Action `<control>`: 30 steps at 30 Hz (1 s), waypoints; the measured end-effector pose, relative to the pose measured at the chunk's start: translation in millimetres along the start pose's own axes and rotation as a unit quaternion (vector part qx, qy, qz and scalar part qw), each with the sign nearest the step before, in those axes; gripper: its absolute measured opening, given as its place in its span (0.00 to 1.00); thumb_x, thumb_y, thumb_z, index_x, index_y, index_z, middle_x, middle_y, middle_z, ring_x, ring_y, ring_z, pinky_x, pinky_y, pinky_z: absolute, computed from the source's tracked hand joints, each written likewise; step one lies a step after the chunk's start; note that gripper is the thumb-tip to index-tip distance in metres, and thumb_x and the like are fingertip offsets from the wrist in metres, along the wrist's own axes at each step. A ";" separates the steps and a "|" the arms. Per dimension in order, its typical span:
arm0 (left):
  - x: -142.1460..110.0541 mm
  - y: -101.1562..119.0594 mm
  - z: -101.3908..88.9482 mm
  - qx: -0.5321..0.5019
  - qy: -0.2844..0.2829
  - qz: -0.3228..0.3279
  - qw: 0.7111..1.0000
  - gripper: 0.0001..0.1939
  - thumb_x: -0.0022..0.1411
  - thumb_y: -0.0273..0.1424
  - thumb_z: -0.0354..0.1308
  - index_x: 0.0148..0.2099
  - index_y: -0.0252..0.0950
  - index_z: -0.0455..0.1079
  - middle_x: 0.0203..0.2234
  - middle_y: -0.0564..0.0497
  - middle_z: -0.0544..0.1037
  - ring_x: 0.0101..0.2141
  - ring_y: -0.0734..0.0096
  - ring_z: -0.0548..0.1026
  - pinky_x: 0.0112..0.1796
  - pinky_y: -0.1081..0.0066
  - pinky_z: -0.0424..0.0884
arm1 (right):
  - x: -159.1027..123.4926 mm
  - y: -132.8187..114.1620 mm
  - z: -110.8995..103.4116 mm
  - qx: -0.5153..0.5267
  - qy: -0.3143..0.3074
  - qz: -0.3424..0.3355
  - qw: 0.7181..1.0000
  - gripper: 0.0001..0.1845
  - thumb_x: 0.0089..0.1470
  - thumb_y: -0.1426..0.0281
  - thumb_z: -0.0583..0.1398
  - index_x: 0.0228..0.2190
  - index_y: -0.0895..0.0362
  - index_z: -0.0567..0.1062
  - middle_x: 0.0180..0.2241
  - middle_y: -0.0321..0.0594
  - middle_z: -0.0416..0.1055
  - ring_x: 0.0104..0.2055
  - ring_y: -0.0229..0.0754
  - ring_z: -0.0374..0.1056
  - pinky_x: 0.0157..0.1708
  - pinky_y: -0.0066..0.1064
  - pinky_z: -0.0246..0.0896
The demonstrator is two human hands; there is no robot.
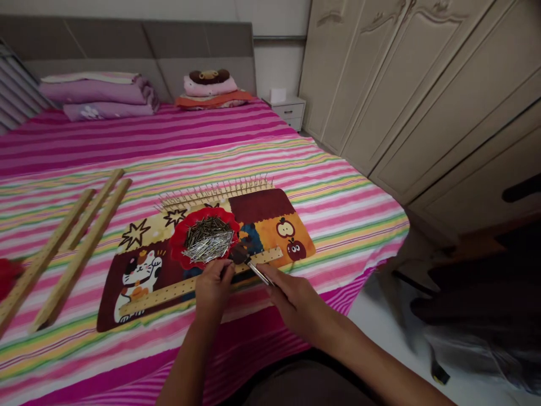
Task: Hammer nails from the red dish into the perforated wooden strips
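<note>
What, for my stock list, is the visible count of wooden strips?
5: three strips left of the mat; one along its near side; one, nail-studded, along its far edge.

Soft, muted indoor light falls evenly across the striped bed (346, 194); silvery nails (209, 246) glint. Wide-angle distortion slants the wardrobe (393, 96) at right, and the lower right corner is dark and blurred.
</note>
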State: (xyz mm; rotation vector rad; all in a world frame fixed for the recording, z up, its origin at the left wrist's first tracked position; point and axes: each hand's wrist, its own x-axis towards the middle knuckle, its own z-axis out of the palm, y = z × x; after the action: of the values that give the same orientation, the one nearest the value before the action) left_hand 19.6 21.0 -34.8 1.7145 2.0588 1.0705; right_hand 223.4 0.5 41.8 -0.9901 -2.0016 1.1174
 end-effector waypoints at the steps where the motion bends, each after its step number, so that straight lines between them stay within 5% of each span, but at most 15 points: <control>1: -0.1 0.0 0.5 0.004 0.002 0.003 1.000 0.11 0.55 0.38 0.52 0.30 0.39 0.73 0.26 0.52 0.77 0.30 0.69 0.73 0.33 0.72 0.66 | 3.1 -0.9 1.6 -0.003 -0.002 -0.004 1.000 0.26 0.59 0.77 0.49 0.58 0.51 0.60 0.48 0.41 0.73 0.47 0.42 0.70 0.46 0.34 0.65; 14: -1.5 -0.8 2.4 0.000 0.004 -0.003 1.000 0.10 0.54 0.37 0.53 0.30 0.38 0.73 0.26 0.52 0.76 0.29 0.70 0.73 0.32 0.72 0.66 | 8.9 -2.9 3.6 -0.025 -0.019 -0.002 1.000 0.27 0.59 0.77 0.48 0.59 0.50 0.59 0.45 0.42 0.74 0.44 0.43 0.71 0.43 0.35 0.66; 18: 0.1 -0.3 -4.8 -0.005 -0.024 -0.021 0.999 0.11 0.53 0.37 0.53 0.32 0.39 0.73 0.28 0.51 0.77 0.31 0.69 0.74 0.34 0.71 0.68 | -13.6 -6.0 -8.2 0.008 0.008 0.035 0.999 0.24 0.61 0.73 0.48 0.58 0.52 0.60 0.32 0.37 0.74 0.33 0.39 0.70 0.38 0.31 0.67; 23: 21.0 2.4 -30.7 0.094 -0.013 -0.046 0.994 0.13 0.55 0.34 0.50 0.38 0.38 0.74 0.34 0.49 0.77 0.34 0.67 0.74 0.37 0.70 0.68 | -40.3 7.7 -16.3 -0.013 0.050 0.081 0.995 0.24 0.60 0.72 0.48 0.58 0.56 0.61 0.19 0.30 0.61 0.19 0.34 0.56 0.22 0.25 0.59; 30: 63.5 19.8 -39.9 0.342 -0.191 -0.083 0.916 0.15 0.56 0.30 0.47 0.38 0.37 0.75 0.38 0.42 0.77 0.38 0.56 0.74 0.33 0.66 0.66 | -48.4 23.9 -13.5 -0.028 0.077 0.097 0.992 0.24 0.59 0.71 0.48 0.56 0.59 0.65 0.20 0.31 0.60 0.19 0.34 0.54 0.22 0.25 0.58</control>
State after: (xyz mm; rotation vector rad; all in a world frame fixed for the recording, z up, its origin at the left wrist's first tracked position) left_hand -7.6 65.9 22.3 1.7797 2.3871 -0.0858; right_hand 266.4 -26.2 18.7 -1.2824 -1.8525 1.0534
